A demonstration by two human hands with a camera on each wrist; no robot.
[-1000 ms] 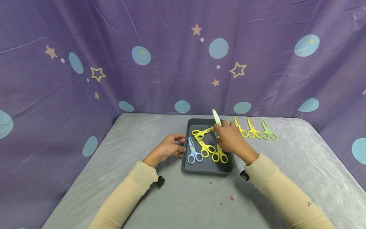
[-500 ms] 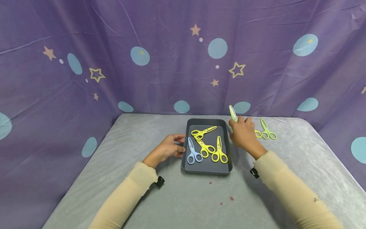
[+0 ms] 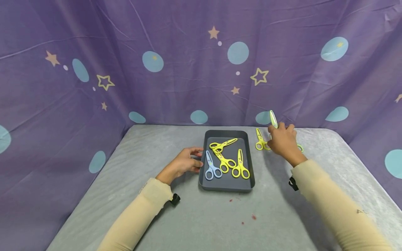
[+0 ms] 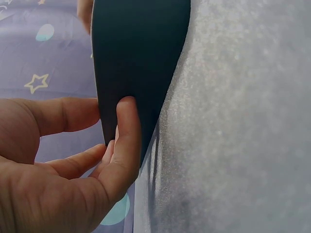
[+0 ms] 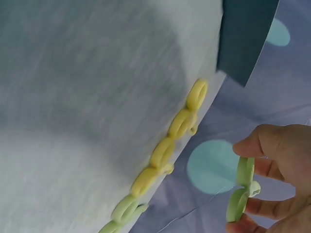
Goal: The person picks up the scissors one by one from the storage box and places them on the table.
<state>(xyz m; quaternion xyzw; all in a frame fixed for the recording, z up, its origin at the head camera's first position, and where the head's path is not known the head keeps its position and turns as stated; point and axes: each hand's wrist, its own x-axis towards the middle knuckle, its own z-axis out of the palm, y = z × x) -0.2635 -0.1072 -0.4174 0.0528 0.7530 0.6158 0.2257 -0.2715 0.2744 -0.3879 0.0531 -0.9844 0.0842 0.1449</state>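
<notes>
In the head view, my right hand [image 3: 283,142] pinches light green scissors [image 3: 273,119] by the handles, blades pointing up and away. The right wrist view shows their two green finger loops [image 5: 245,170] between thumb and fingers. Under and beside that hand lie yellow scissors [image 3: 260,141] and, mostly hidden, another yellow pair and a green pair [image 3: 300,148]. My left hand [image 3: 183,162] rests its fingertips on the left outer wall of a dark grey tray [image 3: 226,190]. Inside the tray are blue scissors [image 3: 209,164] and three yellow pairs, one yellow pair [image 3: 240,165] apart from two overlapping ones [image 3: 223,143].
A grey cloth-covered table [image 3: 201,223] carries everything, with small red marks [image 3: 253,217] near the front. Behind it hangs a purple curtain [image 3: 188,94] with stars and blue ovals. Table surface extends left and right of the tray.
My right hand has moved right, from above the tray to over the row of scissors, carrying the green scissors. The left hand keeps its place at the tray.
</notes>
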